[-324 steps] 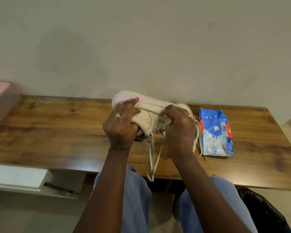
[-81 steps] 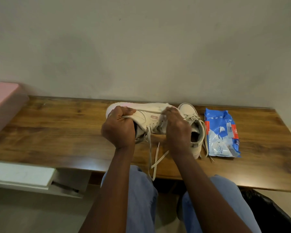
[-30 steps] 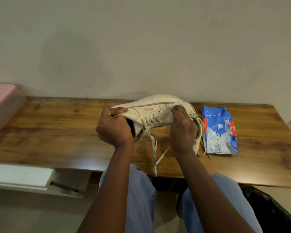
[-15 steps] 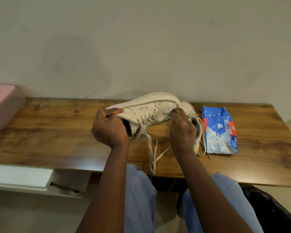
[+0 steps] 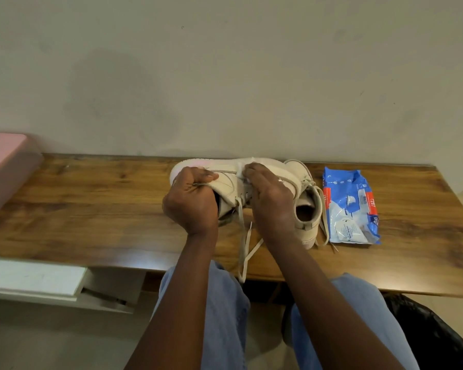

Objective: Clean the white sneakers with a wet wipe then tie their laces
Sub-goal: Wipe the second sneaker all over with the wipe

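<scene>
A white sneaker lies on its side over the wooden table, sole toward the wall. My left hand grips its heel and collar. My right hand presses a white wet wipe against the sneaker's side, fingers curled over the wipe. Its untied laces hang over the table's front edge. The second white sneaker stands upright just to the right, partly behind my right hand, its laces loose.
A blue wet wipe pack lies right of the sneakers. A pink box sits at the table's left end. A white shelf juts out below the left front edge. A black bag is at the lower right.
The held sneaker has dropped lower and turned flatter onto its side. My right hand has slid the wipe leftward from the toe toward the middle of the sneaker.
</scene>
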